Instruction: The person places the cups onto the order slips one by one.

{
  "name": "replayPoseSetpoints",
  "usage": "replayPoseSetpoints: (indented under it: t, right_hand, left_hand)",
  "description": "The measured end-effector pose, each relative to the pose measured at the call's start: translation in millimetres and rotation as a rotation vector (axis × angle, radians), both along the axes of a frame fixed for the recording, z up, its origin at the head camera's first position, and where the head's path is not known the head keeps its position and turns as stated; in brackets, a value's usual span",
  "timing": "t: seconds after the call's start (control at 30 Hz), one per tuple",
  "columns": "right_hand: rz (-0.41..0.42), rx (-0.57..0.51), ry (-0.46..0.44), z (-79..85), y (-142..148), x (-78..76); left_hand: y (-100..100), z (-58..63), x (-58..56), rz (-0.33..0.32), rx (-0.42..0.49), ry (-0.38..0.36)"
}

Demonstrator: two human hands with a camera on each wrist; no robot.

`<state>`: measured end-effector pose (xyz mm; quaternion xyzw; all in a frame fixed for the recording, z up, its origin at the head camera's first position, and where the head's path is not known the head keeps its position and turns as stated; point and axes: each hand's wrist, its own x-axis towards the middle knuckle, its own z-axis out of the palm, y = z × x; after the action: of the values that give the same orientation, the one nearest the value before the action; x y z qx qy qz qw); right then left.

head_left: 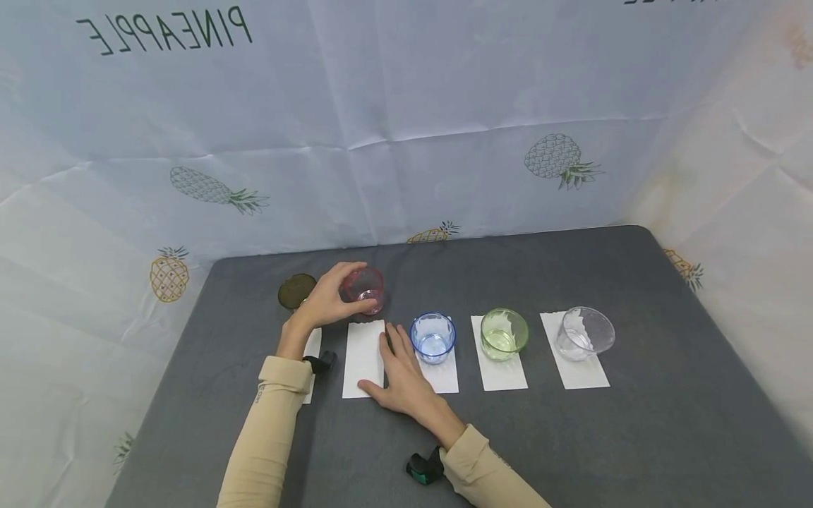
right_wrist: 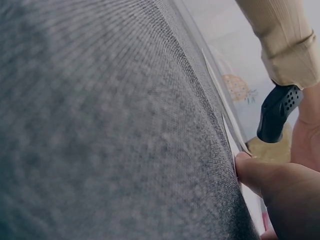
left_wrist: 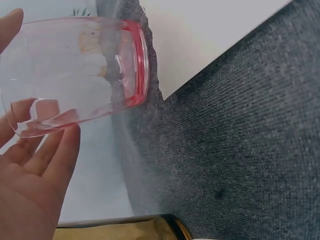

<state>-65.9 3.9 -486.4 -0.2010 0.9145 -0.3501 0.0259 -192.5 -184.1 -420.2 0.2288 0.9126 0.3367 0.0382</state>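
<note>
My left hand (head_left: 325, 300) grips a clear pink-tinted glass (head_left: 364, 281) behind the second white paper from the left. In the left wrist view, thumb and fingers go round the glass (left_wrist: 75, 70), whose thick red end points toward the table; whether it touches the cloth I cannot tell. My right hand (head_left: 406, 377) lies with fingers extended along the right side of that white paper (head_left: 363, 363), thumb near its front edge. In the right wrist view the thumb (right_wrist: 255, 172) touches the paper's edge; most other fingers are hidden.
A blue glass (head_left: 434, 339), a green glass (head_left: 504, 335) and a clear glass (head_left: 584, 333) stand on white papers to the right. Left of my left hand is an amber glass (head_left: 296, 290), partly covered, near another paper (head_left: 313, 347). A pineapple-print curtain (head_left: 394, 92) hangs behind the grey table (head_left: 635, 437).
</note>
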Motion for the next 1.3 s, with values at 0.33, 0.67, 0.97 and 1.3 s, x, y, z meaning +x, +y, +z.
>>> replayPoseSetpoints:
  t: [0.33,0.67,0.97,1.3]
  right_hand:
    - [-0.004,0.007,-0.012,1.9,0,-0.2]
    - [-0.009,-0.011,-0.003,0.2,0,-0.8]
    - [-0.012,-0.034,-0.008,0.2,0,-0.2]
    - [-0.016,-0.024,0.004,-1.2,0,-0.9]
  left_hand:
    - [-1,8.0,5.5,-0.010,0.022,0.030]
    - [-3,15.4,16.9,-0.045,0.074,0.004]
    - [-4,21.3,30.5,-0.059,0.076,0.015]
    - [-4,34.4,45.8,-0.075,0.092,0.024]
